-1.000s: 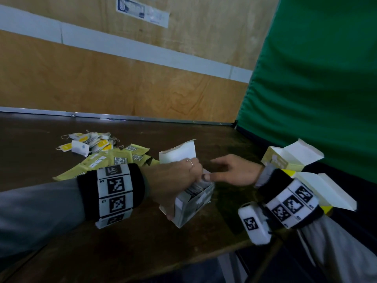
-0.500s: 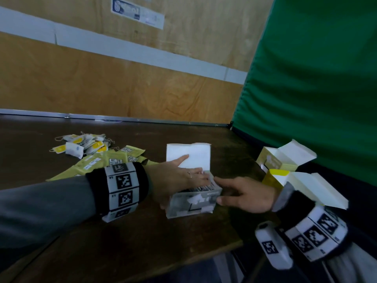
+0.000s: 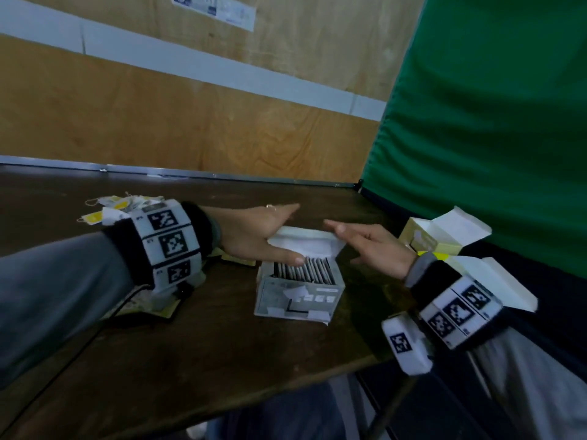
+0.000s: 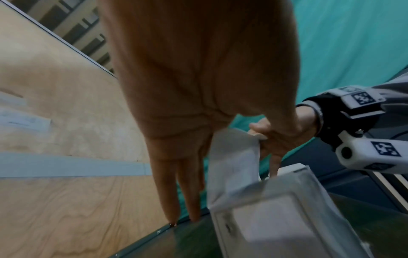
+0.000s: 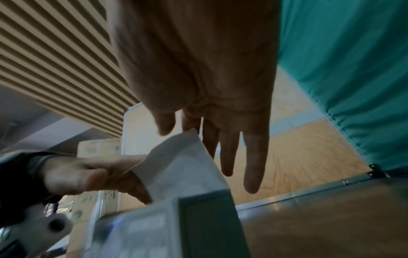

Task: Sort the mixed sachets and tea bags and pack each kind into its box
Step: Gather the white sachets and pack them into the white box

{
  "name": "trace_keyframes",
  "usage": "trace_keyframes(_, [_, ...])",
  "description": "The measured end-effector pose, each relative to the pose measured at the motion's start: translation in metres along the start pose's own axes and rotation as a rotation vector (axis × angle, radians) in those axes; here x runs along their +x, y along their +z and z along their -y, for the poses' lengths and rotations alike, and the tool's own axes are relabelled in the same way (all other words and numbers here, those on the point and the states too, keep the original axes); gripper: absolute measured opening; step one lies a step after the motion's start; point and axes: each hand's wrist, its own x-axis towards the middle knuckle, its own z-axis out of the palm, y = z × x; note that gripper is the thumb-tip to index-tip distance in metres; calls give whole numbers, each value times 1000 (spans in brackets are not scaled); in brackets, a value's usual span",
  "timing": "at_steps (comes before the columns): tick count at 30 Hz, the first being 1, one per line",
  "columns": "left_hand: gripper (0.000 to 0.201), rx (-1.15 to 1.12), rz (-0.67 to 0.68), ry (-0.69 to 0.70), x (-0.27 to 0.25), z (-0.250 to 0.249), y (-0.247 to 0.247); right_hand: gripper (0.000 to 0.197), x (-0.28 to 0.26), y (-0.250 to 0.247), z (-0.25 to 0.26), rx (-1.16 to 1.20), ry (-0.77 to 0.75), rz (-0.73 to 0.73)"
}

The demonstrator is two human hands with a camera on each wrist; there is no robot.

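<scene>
grey box [image 3: 300, 293] stood mid-desk [image 3: 197, 350], sachets upright inside, white lid flap [image 3: 305, 244] raised | left hand [image 3: 254, 236] fingers straight, thumb on flap | right hand [image 3: 371, 246] fingers spread, touching flap | tea bags [image 3: 111, 208] far left

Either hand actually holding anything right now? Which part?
Nothing gripped. Both the left hand and the right hand are flat, fingers straight, touching the raised lid flap of the grey box.
</scene>
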Motion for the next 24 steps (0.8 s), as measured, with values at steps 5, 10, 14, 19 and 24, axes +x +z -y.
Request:
trace_keyframes(5, [73, 42, 21, 75, 4, 7, 25, 43, -18, 18, -15, -481, -286, 132])
trace_keyframes(10, [51, 64, 12, 144, 3, 9, 30, 41, -26, 26, -19, -532, -399, 28])
trace_keyframes(14, [53, 94, 35, 165, 3, 6, 26, 41, -26, 24, -21, -565, -416, 16])
trace_keyframes(19, [67, 280, 61, 92, -7, 3, 40, 48, -38, 27, -27, -666, -319, -101])
trace_keyframes(24, [63, 229, 61, 127, 1, -12, 50, 46, -50, 32, -33, -591, -312, -212])
